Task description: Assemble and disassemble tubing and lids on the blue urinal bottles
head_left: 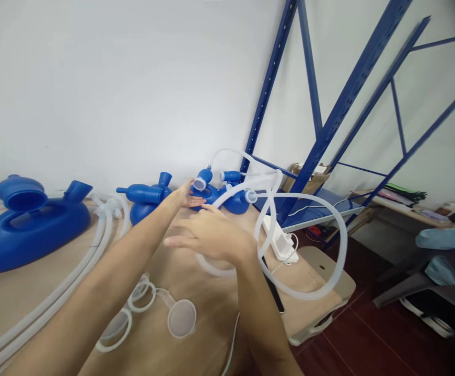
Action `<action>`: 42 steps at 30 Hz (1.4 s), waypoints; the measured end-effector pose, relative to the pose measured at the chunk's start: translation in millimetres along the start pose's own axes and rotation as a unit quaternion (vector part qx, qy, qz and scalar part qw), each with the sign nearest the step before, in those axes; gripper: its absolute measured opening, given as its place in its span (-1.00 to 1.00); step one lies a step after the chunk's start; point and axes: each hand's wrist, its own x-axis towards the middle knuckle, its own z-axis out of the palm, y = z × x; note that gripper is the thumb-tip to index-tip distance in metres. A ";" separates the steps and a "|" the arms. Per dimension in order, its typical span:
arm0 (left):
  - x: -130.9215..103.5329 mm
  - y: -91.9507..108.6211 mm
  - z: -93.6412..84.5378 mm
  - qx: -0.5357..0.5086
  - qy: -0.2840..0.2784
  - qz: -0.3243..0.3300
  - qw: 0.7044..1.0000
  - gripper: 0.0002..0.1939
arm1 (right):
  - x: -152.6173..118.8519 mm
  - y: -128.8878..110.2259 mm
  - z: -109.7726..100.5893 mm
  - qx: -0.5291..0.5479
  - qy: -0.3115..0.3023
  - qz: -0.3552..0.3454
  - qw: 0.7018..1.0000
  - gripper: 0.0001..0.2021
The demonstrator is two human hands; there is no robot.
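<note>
My left hand (190, 197) reaches to the back of the table with its palm turned up and fingers stretched out. It is beside a blue plastic bottle (208, 194) whose short neck ends in a whitish cap (199, 183); whether it touches the bottle I cannot tell. Nearer to me, my right hand (217, 234) hovers over the table with thumb and fingers apart, slightly blurred, and holds nothing visible. A translucent white hose (342, 245) loops beside and behind the right hand, with a clear end fitting (251, 196) by another blue bottle (236, 203).
More blue bottles stand left, a large one (35, 230) and a smaller one (144, 194), beside bundled hoses (94, 245). Clear rings (143, 308) and a round cap (182, 318) lie in front. A power strip (280, 240), phone (276, 295) and blue shelf frame (325, 125) are right.
</note>
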 end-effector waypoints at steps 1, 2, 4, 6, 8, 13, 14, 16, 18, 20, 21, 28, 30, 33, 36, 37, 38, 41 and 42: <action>-3.9 0.7 -9.0 0.029 0.012 -0.002 0.999 -0.52 | 3.9 5.2 3.1 -0.066 -0.025 0.040 0.997 -0.53; -9.5 0.3 -18.9 0.061 0.023 0.002 0.998 -0.51 | 6.5 9.8 4.8 -0.126 -0.047 0.083 0.987 -0.48; -28.3 -4.4 -40.6 0.133 0.032 0.017 0.990 -0.55 | 9.9 17.1 4.8 -0.184 -0.060 0.164 0.967 -0.46; -58.5 -14.7 -63.8 0.211 0.019 0.029 0.977 -0.63 | 12.8 23.0 2.4 -0.193 -0.067 0.220 0.954 -0.44; -98.3 -30.1 -85.8 0.286 -0.004 0.027 0.958 -0.68 | 16.9 28.8 0.1 -0.191 -0.086 0.259 0.943 -0.39; -190.0 -78.0 -116.2 0.570 -0.195 0.027 0.798 -0.05 | 35.8 42.6 10.2 -0.190 -0.130 0.292 0.928 -0.29; -199.0 -85.6 -116.5 0.625 -0.216 0.019 0.749 0.05 | 40.7 44.2 16.3 -0.181 -0.147 0.287 0.929 -0.24; -206.0 -95.3 -113.5 0.691 -0.230 0.025 0.685 0.08 | 50.1 45.7 31.7 -0.146 -0.188 0.261 0.936 -0.11; -203.0 -97.9 -108.5 0.712 -0.224 0.045 0.664 -0.07 | 57.6 45.2 48.6 -0.085 -0.236 0.220 0.943 -0.06; -196.8 -96.9 -104.6 0.723 -0.216 0.074 0.653 -0.25 | 63.0 43.6 64.1 -0.035 -0.269 0.166 0.948 -0.13; -194.1 -96.6 -103.2 0.729 -0.210 0.091 0.646 -0.29 | 65.2 42.6 70.6 -0.027 -0.269 0.135 0.953 -0.16; -186.2 -117.2 -97.7 0.735 -0.229 0.192 0.609 -0.64 | 82.6 41.6 102.9 -0.087 -0.097 0.096 0.987 -0.31; -183.8 -122.7 -96.6 0.734 -0.230 0.202 0.606 -0.78 | 90.1 47.5 112.7 -0.027 -0.007 0.098 0.995 -0.24; -179.9 -124.2 -97.7 0.729 -0.231 0.207 0.610 -0.89 | 105.5 60.9 125.2 0.100 0.124 0.100 0.982 -0.06; -176.9 -120.7 -101.6 0.720 -0.233 0.207 0.620 -0.86 | 128.1 72.2 130.7 0.137 0.173 0.096 0.971 0.11; -176.2 -119.3 -102.9 0.718 -0.232 0.207 0.622 -0.84 | 137.1 74.2 131.2 0.137 0.172 0.090 0.971 0.13; -175.7 -117.9 -104.0 0.717 -0.230 0.206 0.624 -0.82 | 146.4 75.2 131.4 0.134 0.168 0.084 0.973 0.12; -175.2 -114.1 -105.7 0.716 -0.226 0.203 0.628 -0.80 | 173.5 74.3 132.1 0.120 0.157 0.076 0.977 -0.03; -175.1 -112.9 -106.0 0.715 -0.224 0.202 0.630 -0.80 | 181.0 73.7 132.3 0.119 0.162 0.075 0.977 -0.10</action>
